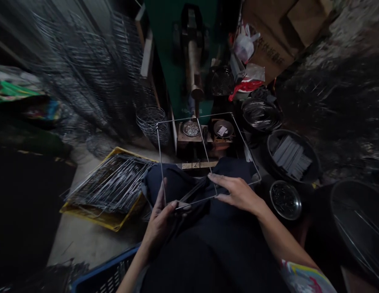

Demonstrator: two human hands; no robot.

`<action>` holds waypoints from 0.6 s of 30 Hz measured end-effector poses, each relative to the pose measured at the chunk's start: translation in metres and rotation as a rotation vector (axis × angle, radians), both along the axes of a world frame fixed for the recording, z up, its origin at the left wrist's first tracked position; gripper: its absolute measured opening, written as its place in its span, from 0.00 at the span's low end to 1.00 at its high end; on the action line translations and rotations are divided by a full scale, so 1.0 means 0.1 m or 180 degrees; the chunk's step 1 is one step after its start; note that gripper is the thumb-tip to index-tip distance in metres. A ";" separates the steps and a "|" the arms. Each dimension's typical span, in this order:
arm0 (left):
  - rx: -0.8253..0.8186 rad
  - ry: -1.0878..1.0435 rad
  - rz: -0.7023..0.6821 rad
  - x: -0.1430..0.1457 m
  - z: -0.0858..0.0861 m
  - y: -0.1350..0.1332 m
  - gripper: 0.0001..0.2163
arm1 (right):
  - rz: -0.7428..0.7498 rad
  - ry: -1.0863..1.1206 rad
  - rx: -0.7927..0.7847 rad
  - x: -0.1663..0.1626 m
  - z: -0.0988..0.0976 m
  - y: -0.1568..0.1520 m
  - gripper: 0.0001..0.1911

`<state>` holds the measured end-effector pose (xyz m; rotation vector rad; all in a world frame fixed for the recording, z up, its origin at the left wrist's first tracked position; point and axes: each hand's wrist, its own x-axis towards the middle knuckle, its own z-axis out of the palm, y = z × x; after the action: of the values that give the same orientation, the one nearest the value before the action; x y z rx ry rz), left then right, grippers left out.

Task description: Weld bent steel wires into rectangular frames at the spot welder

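Green machine [192, 53] stands at the far centre, facing the seated person; tall wire stack [125, 53], blurred, to its left, and carton [265, 24] to its right. Black bin [322, 219] at the right edge. Yellow crate [116, 226] sits on the floor left of the person's knees, loaded with thin metal rods [116, 183] lying mostly in one direction; blue crate [104, 264] nearer, partly out of view. Frame [207, 156], a thin-wire rectangle split by one middle bar, is held tilted above the lap, its far side reaching over the front of the machine's bench. Tub [317, 162] at right holds a bundle of flat grey strips [290, 156]. Left hand [163, 213]: fingers clamped on the frame's near left corner, thumb along the near wire, other fingers behind the side wire. Right hand [239, 193]: index finger on the middle bar, thumb near the bar's lower joint, these two tips apart; cannot tell whether they pinch the wire. Steel bowl [298, 203] just beyond the right forearm contains small dark pieces, too fine to identify. On the bench, pan [215, 129] with a white scrap [222, 130] inside; left of it, dish [184, 129] of shiny bits [192, 128].
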<state>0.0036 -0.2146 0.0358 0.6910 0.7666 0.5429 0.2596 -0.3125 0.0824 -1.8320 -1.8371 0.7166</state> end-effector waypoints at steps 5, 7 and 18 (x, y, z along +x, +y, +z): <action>-0.0026 -0.0068 0.0059 0.06 0.01 -0.01 0.45 | -0.0018 0.0017 -0.0043 0.03 -0.03 -0.01 0.43; -0.0020 -0.0061 0.0142 0.07 0.03 -0.04 0.45 | -0.0011 0.0057 -0.0010 0.03 -0.04 -0.01 0.41; 0.0371 -0.0335 0.0058 0.29 -0.06 0.44 0.46 | -0.0132 -0.0113 0.0417 0.27 -0.21 0.43 0.34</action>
<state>0.0327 -0.1704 0.0300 0.7575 0.6470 0.6393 0.2862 -0.2695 0.0612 -1.8034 -1.8173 0.5389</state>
